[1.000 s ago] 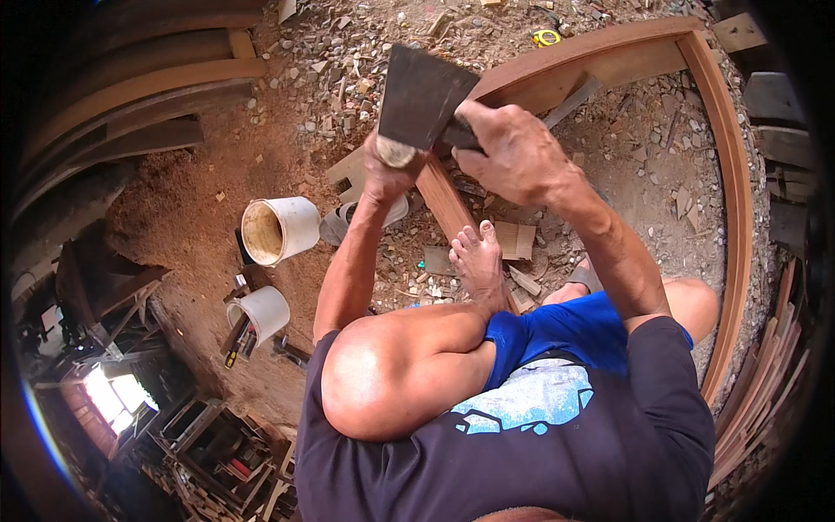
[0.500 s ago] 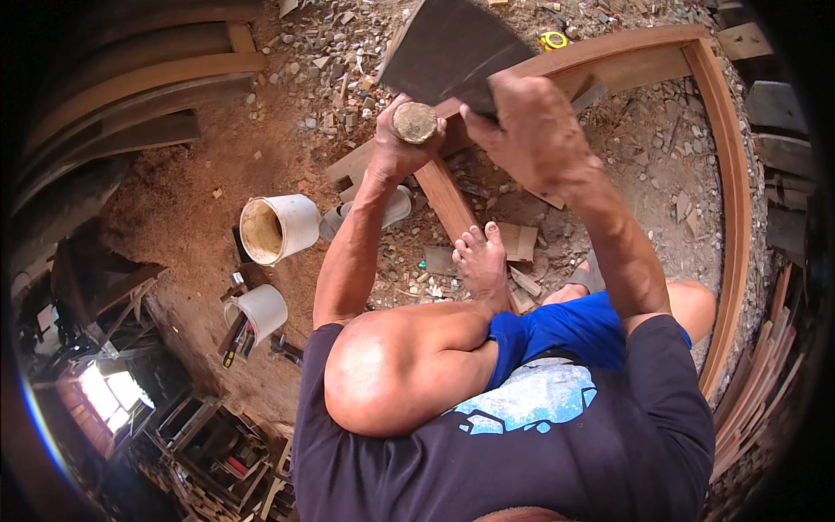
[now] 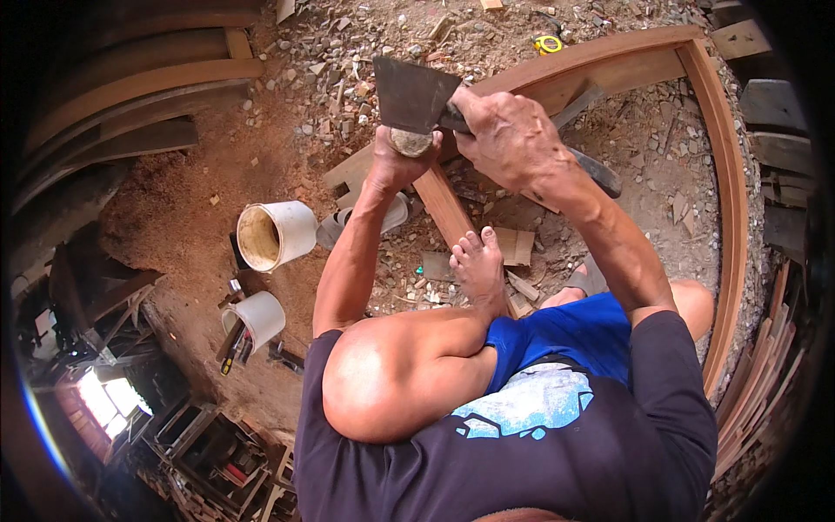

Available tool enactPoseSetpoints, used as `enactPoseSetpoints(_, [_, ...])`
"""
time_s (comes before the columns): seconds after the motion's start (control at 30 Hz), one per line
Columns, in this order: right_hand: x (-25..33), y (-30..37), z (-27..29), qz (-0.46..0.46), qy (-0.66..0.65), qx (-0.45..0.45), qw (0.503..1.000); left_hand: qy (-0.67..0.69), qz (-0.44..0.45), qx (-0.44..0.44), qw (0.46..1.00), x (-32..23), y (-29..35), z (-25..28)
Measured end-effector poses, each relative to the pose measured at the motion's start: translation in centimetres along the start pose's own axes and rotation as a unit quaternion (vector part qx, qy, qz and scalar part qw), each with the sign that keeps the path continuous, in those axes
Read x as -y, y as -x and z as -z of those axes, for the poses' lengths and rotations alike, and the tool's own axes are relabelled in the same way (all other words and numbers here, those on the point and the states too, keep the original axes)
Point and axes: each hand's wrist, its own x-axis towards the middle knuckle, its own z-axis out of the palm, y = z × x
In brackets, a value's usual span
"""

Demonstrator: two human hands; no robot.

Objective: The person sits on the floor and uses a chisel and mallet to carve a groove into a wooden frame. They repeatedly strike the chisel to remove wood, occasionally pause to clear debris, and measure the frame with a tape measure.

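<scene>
My left hand [image 3: 400, 163] grips a round wooden stick [image 3: 410, 144] with its pale end facing up. The rest of the stick is hidden beneath my fist. In my right hand [image 3: 509, 135] is a broad-bladed chopper [image 3: 416, 94] with a dark trapezoid blade. The lower edge of this blade is at the stick's end, just beyond my left fingers; whether it touches cannot be made out. The chopper's dark handle passes through my right fist and comes out at its right. Below my hands, my bare foot [image 3: 478, 265] is on a reddish wooden bar [image 3: 446, 204].
A curved wooden frame [image 3: 726, 174] bends around the right side. A yellow tape measure [image 3: 548, 44] lies beyond it on the rubble. At left are a white bucket [image 3: 300, 230] and a smaller white tub [image 3: 263, 315] with tools. Planks [image 3: 165, 78] are stacked at the upper left.
The chopper has come down, its blade now smaller in view and at the stick's end. My right hand has shifted slightly left and down; my left hand still holds the stick, slightly lower.
</scene>
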Motion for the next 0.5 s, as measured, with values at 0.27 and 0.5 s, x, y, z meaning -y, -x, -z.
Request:
enactPoseSetpoints(0.27, [0.6, -0.1, -0.7, -0.03, 0.005, 0.079, 0.996, -0.089, -0.103, -0.014, 0.991, 0.5, 1.6, 0.4])
enactPoseSetpoints(0.5, [0.5, 1.8, 1.5, -0.024, -0.12, -0.021, 0.992, 0.107, -0.012, -0.077, 0.991, 0.2, 0.8, -0.3])
